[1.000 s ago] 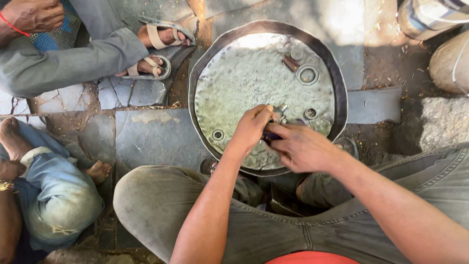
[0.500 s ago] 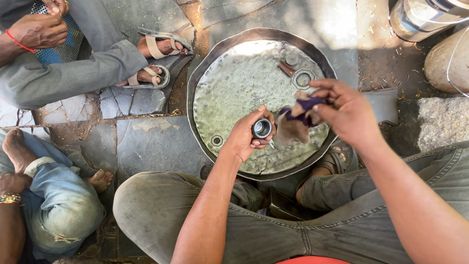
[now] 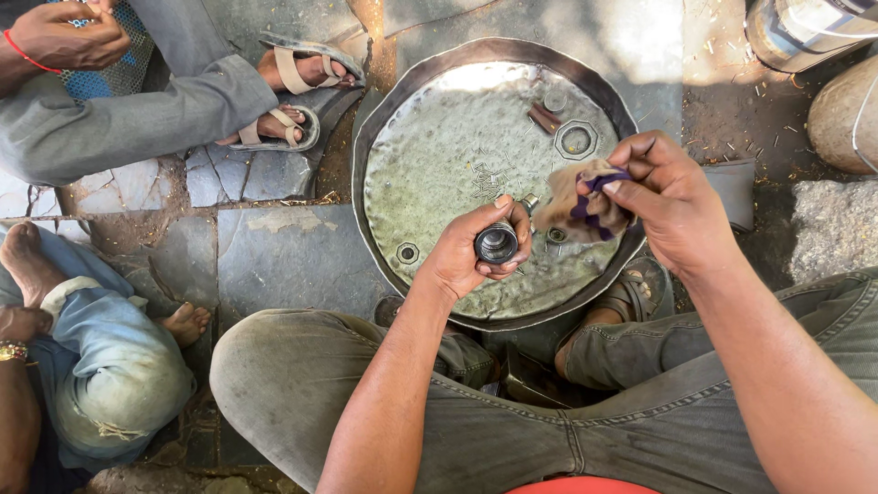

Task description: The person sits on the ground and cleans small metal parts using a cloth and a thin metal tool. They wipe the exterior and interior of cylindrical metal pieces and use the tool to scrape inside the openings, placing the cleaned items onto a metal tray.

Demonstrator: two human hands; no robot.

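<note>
My left hand grips a small round metal part, a dark ring-shaped piece with a shiny hollow centre, held just above the near side of a large round metal pan. My right hand pinches a crumpled brown and purple rag to the right of the part, a short gap between them. The pan holds murky greenish liquid with several metal rings and small pieces lying in it, among them an octagonal ring at the far right.
I squat on stone paving with my knees around the pan. Two other people sit at the left: sandalled feet by the pan's far left, a bare foot at lower left. A metal can and a stone lie right.
Both hands rose out of the liquid. My left hand lifted the round metal part, and my right hand brought up the rag and moved right, away from the part.
</note>
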